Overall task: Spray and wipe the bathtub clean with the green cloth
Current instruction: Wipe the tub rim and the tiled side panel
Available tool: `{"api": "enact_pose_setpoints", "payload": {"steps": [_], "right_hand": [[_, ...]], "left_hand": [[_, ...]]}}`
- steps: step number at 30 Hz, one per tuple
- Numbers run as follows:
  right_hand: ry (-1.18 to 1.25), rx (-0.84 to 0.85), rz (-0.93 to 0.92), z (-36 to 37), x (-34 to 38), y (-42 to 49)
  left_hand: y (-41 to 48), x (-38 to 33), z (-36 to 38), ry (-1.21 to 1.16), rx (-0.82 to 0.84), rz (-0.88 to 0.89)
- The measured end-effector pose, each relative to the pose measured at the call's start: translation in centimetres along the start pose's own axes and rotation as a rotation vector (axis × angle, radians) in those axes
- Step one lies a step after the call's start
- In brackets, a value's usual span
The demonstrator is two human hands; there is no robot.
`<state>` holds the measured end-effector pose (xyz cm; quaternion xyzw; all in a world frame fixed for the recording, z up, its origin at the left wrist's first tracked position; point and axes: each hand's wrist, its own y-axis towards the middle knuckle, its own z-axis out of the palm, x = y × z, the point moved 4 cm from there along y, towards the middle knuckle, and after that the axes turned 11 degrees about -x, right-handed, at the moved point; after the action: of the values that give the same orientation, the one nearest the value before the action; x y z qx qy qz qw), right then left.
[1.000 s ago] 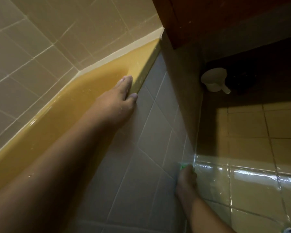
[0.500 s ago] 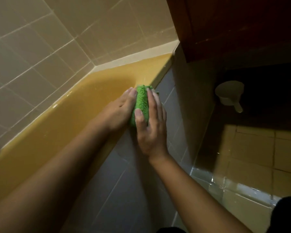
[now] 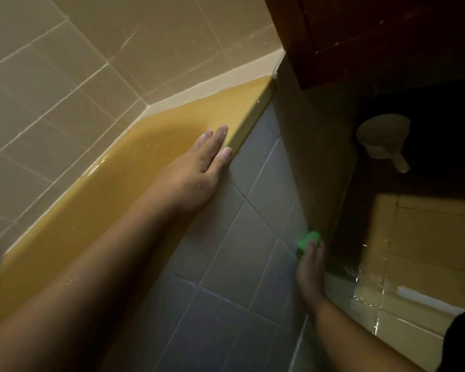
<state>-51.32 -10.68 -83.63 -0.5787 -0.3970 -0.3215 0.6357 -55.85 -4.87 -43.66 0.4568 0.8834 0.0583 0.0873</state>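
The yellow bathtub (image 3: pixel 151 162) runs along the beige tiled wall, its rim wet and shiny. My left hand (image 3: pixel 199 167) rests flat on the tub's outer rim, fingers straight, thumb over the edge. The tub's outer side (image 3: pixel 242 248) is faced with grey tiles. Low on that grey side, near the floor corner, my right hand (image 3: pixel 310 267) presses the green cloth (image 3: pixel 308 241) against the tiles. Only the cloth's top shows beyond my fingers. No spray bottle is in view.
A dark wooden cabinet (image 3: pixel 373 36) hangs at the upper right. A pale plastic water scoop (image 3: pixel 384 138) lies in the dark recess below it. The floor of yellowish tiles (image 3: pixel 419 248) is wet and reflective. A beige tiled wall (image 3: pixel 65 76) backs the tub.
My right hand has carried the green cloth from the tub rim beside my left hand down the grey tiled side to its bottom corner. My left hand stays on the rim.
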Motion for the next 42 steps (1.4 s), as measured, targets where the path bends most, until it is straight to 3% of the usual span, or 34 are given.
{"api": "enact_pose_setpoints", "payload": {"steps": [6, 8, 11, 14, 20, 22, 24, 26, 30, 33, 37, 42], "right_hand": [[0.133, -0.030, 0.464, 1.0, -5.2, 3.8], [0.156, 0.053, 0.484, 1.9, -3.8, 4.2], [0.183, -0.107, 0.435, 2.2, 2.7, 1.9], [0.187, -0.245, 0.126, 2.0, 12.6, -3.0], [0.285, 0.032, -0.844, 1.0, 27.8, -10.4], [0.295, 0.091, -0.991, 0.8, 28.4, -9.5], [0.286, 0.122, -1.015, 0.8, 27.1, -7.7], [0.272, 0.108, -0.935, 1.2, 24.8, -5.2], [0.210, 0.094, -0.547, 1.4, 18.0, -1.0], [0.018, 0.006, -0.470, 0.6, 11.7, 2.1], [-0.049, 0.146, 0.012, 0.2, 2.9, 5.7], [0.044, 0.020, 0.370, 1.7, -6.2, 9.1]], "left_hand": [[1.4, 0.0, 0.4, 0.012, -0.001, 0.021], [1.7, 0.0, 0.6, 0.013, 0.003, 0.030], [2.2, -0.2, 0.7, -0.015, 0.009, 0.040], [2.7, -0.6, 0.6, -0.066, 0.039, 0.031], [3.6, -0.7, 0.6, -0.172, 0.037, 0.052], [3.9, -0.8, 0.7, -0.169, 0.034, 0.050], [4.1, -1.0, 0.8, -0.137, 0.035, 0.035], [4.4, -1.1, 0.9, -0.108, 0.033, 0.024], [5.2, -1.4, 1.1, -0.065, 0.046, 0.011], [5.8, -1.5, 1.3, -0.057, 0.036, 0.009], [6.5, -1.2, 1.6, -0.054, 0.020, 0.016], [6.7, -1.6, 1.5, -0.059, 0.025, 0.029]]}}
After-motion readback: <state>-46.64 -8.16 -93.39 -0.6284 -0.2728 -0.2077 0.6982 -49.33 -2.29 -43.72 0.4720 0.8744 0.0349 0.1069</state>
